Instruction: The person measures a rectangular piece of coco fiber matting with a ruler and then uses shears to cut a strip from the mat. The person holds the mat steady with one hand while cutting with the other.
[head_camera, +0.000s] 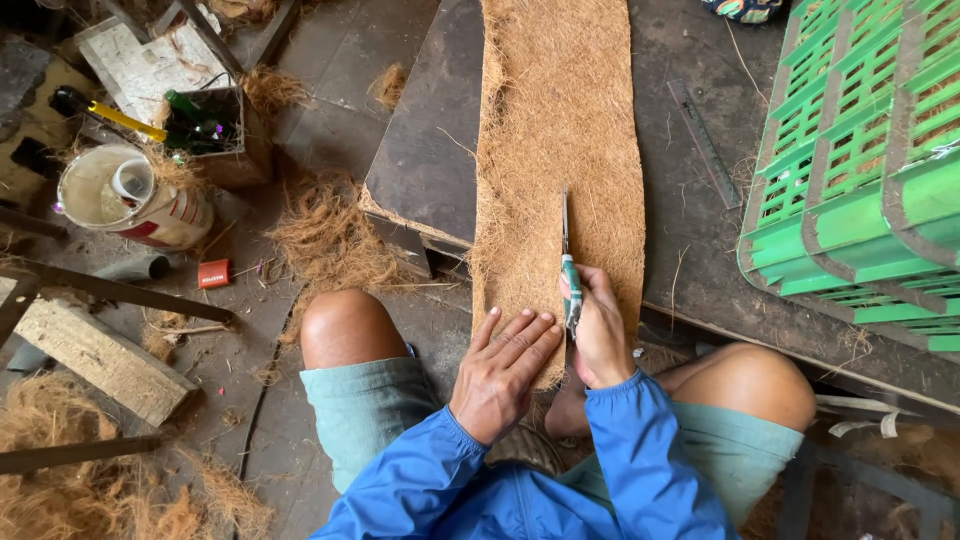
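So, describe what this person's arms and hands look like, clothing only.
Both arms are covered by long, bright blue sleeves of a thin, jacket-like fabric, creased along the forearms and ending at the wrists in plain cuffs. The left hand and the right hand are bare: no gloves, and no rings, watch or bands can be seen. The fingers are uncovered too.

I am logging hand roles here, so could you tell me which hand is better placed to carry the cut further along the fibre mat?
Probably the right hand: it grips the scissors, blades pointing up the coir mat. The left hand lies flat, pinning the mat.
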